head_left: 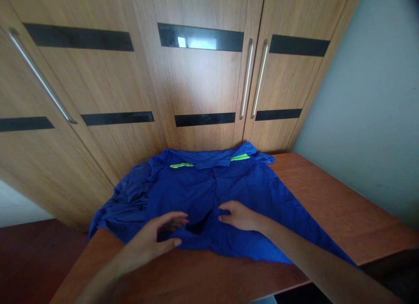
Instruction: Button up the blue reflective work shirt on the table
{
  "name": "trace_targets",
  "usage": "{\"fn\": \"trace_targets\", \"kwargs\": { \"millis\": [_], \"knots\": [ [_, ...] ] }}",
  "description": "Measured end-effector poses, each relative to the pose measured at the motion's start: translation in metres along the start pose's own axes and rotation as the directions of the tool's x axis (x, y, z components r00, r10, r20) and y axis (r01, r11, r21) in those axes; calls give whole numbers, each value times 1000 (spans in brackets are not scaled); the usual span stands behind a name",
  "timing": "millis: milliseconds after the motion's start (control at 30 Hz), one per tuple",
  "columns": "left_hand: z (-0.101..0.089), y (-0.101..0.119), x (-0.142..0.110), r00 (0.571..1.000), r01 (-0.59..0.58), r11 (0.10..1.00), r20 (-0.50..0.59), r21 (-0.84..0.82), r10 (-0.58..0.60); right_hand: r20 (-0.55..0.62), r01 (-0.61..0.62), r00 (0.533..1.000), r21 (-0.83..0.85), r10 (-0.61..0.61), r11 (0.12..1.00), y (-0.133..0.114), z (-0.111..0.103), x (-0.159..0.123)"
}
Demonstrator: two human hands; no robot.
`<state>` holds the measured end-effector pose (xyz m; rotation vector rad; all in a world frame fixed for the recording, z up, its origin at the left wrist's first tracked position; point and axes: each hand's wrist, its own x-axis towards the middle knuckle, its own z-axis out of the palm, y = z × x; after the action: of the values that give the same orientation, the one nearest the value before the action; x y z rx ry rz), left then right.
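A blue shirt (248, 195) with two bright green shoulder stripes lies spread on a reddish-brown wooden table (334, 203), collar toward the far edge. My left hand (157, 236) pinches the left front edge of the shirt near the hem, thumb below and fingers above the cloth. My right hand (237, 214) has its fingers curled on the right front edge of the shirt. Between the two hands the front placket gapes open and shows a dark gap.
A wooden wardrobe (203, 85) with black glass strips and long metal handles stands right behind the table. A pale wall (369, 120) runs along the right. The shirt's left sleeve hangs bunched over the table's left edge. Dark floor lies at the lower left.
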<state>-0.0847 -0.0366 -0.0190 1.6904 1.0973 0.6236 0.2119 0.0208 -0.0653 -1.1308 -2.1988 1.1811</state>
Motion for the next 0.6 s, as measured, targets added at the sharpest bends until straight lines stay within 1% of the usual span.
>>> {"fn": "trace_targets", "kwargs": {
  "millis": [33, 67, 100, 133, 167, 233, 267, 300, 367, 433, 467, 533, 567, 600],
  "knots": [
    [2, 2, 2, 999, 15, 995, -50, 94, -10, -31, 7, 999, -11, -8, 1000, -1, -3, -6],
    [3, 4, 4, 996, 20, 989, -91, 148, -7, -52, 14, 999, -10, -14, 1000, -4, -7, -14],
    [2, 4, 5, 992, 16, 986, -124, 167, 5, -51, 14, 999, 3, -14, 1000, -7, -13, -24],
    [1, 4, 7, 987, 11, 988, -162, 155, 14, -30, 8, 1000, 25, -8, 1000, -11, -18, -37],
    [-2, 3, 8, 978, 11, 993, -208, 120, 14, 17, -10, 1000, 46, 9, 999, -15, -24, -51],
    [-11, 0, 10, 952, 12, 1000, -306, 13, -7, 138, -90, 987, 57, 81, 994, -22, -33, -83],
    [-16, -2, 10, 937, 10, 999, -348, -40, -23, 189, -119, 975, 20, 113, 993, -25, -36, -100],
    [-21, -3, 10, 919, 6, 997, -392, -79, -36, 201, -117, 971, -58, 127, 991, -27, -37, -117],
    [-29, -5, 10, 873, -11, 993, -486, -120, -49, 149, -93, 980, -235, 130, 968, -25, -39, -149],
    [-35, -6, 9, 823, -30, 988, -565, -151, -62, 73, -117, 986, -338, 150, 934, -13, -45, -176],
    [-36, -5, 9, 809, -37, 983, -583, -178, -75, 41, -147, 984, -355, 173, 923, -3, -50, -188],
    [-38, -3, 9, 798, -45, 970, -593, -238, -108, -32, -246, 968, -345, 251, 906, 23, -69, -207],
    [-38, -1, 10, 794, -41, 966, -595, -257, -125, -87, -304, 953, -328, 292, 894, 37, -80, -214],
    [-37, 1, 10, 788, -30, 965, -600, -260, -137, -176, -358, 932, -300, 317, 884, 50, -93, -220]
  ]
}}
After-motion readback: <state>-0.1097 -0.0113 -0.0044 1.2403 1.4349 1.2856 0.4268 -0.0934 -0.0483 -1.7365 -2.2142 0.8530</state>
